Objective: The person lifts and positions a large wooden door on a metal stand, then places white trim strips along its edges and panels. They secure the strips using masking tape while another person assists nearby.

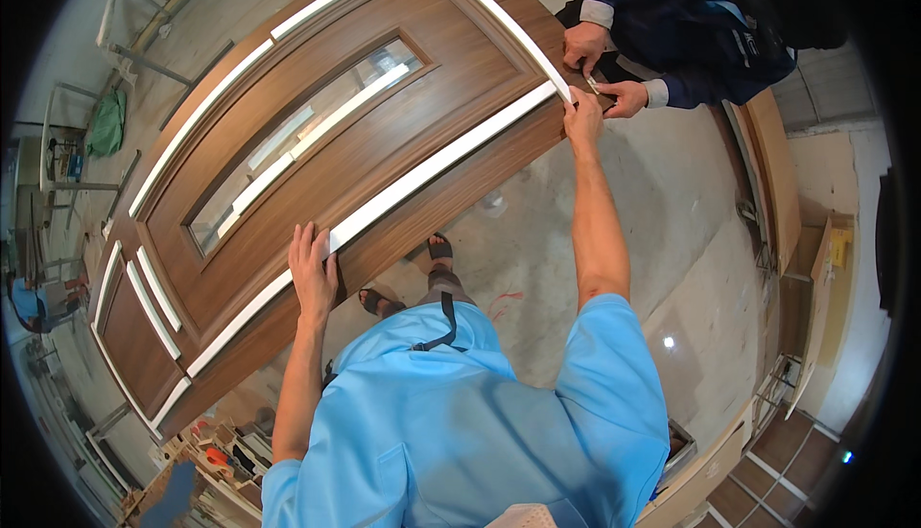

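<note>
A brown wood-grain door panel (374,144) lies raised in front of me, with a narrow window opening (317,135) in it. Long white trim strips frame the panel. My left hand (313,267) rests on the near white strip (432,165), fingers stretched out and lying flat where two lengths meet. At the far right corner, my right hand (582,121) has its fingertips closed at the strip's end, beside the end of the right-hand white strip (504,24). Its fingertips are partly hidden there.
Across the corner, a co-worker in a dark jacket (662,10) holds a small thin object (593,85) close to my right hand. Shorter white strips (152,293) lie on the door's left end. Metal racks (72,135) stand left, wooden boards (767,173) right, and cluttered offcuts (225,451) lower left.
</note>
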`<state>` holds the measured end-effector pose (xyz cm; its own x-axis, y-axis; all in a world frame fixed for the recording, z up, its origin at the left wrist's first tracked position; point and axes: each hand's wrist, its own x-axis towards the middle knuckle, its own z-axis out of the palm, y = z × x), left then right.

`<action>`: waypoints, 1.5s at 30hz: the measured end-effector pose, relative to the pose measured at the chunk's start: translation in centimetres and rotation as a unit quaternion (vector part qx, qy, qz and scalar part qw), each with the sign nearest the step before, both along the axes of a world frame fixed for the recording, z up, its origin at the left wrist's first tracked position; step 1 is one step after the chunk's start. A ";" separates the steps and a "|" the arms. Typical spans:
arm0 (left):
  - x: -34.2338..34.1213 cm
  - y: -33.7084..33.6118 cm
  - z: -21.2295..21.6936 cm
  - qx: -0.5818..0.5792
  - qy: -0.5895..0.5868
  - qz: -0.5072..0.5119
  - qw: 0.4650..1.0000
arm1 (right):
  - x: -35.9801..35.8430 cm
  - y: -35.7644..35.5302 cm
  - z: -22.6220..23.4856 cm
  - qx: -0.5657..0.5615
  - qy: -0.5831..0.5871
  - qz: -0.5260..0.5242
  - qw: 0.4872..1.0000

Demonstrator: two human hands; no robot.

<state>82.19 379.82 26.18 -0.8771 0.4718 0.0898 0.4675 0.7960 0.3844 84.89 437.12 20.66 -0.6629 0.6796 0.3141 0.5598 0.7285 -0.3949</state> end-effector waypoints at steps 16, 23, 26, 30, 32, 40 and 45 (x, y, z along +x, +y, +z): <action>6.3 -15.8 1.0 0.144 0.079 0.377 0.912 | 9.1 -19.3 2.8 -0.254 0.132 0.065 0.956; 7.2 -18.0 -2.2 0.132 0.057 0.431 0.891 | 3.2 -33.6 4.4 -0.390 -0.022 0.433 0.813; 7.0 -17.8 -2.0 0.159 0.055 0.448 0.878 | 0.9 -35.8 4.9 -0.368 -0.030 0.469 0.802; 8.0 -17.3 -1.1 0.182 0.070 0.447 0.873 | -0.2 -35.1 5.9 -0.328 -0.101 0.493 0.799; 8.9 -17.1 -0.9 0.201 0.068 0.454 0.865 | 0.2 -34.5 6.7 -0.319 -0.125 0.524 0.780; 21.0 -20.5 -4.5 0.265 -0.006 0.705 0.658 | 2.9 -40.4 8.1 -0.477 -0.253 0.582 0.609; 39.1 -19.6 -13.4 0.305 -0.044 0.852 0.424 | 3.3 -46.0 8.3 -0.419 -0.379 0.702 0.434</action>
<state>121.28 360.25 12.75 0.0884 -0.9399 -0.3298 -0.6230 -0.3105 0.7179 88.20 391.12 28.98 -0.3058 -0.8957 -0.3227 -0.0037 0.3401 -0.9404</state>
